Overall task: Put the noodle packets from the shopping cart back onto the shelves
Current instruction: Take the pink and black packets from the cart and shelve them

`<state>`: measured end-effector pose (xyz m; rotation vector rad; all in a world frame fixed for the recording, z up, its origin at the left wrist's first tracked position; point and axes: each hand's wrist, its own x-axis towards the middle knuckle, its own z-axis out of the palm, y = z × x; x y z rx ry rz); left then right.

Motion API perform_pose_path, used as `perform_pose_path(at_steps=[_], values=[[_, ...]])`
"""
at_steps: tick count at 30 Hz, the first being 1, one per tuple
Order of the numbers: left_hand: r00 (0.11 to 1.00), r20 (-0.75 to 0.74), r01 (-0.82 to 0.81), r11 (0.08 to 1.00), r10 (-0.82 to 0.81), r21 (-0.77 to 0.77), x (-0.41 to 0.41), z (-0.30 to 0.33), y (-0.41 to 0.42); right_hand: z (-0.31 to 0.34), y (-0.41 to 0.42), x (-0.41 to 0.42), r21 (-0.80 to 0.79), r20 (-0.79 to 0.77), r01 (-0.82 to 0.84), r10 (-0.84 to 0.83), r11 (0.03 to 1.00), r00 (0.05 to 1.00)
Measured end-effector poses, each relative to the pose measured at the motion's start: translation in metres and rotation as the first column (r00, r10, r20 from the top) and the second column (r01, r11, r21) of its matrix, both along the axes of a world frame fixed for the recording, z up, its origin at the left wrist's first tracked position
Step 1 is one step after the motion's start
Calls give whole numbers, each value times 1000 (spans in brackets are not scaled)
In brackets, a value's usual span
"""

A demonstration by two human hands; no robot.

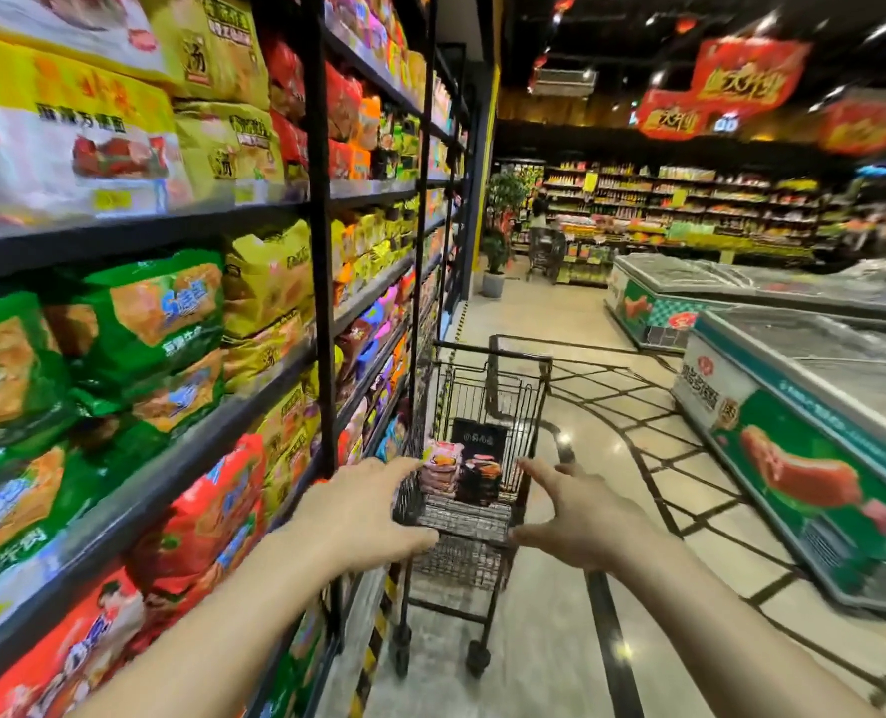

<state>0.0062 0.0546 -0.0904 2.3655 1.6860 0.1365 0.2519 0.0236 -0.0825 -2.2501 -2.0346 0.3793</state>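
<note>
Ahead, both hands, left (363, 515) and right (583, 520), fingers spread and empty, flank the cart (482, 510); packets (461, 471) stand upright between them, beyond the fingertips.

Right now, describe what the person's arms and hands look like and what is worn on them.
Both forearms are bare: no sleeve reaches into view. The left hand and the right hand wear no gloves, and no watch, bracelet or ring shows on either. Motion blur softens the fingertips, so small details cannot be told.
</note>
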Motion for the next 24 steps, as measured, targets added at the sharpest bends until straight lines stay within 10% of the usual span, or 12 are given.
perform_pose_path(at_steps=[24], values=[[994,-83,49,981,-65,-187,114,-87,434,-72,412,109,-168,-45,81,-89,983,995]])
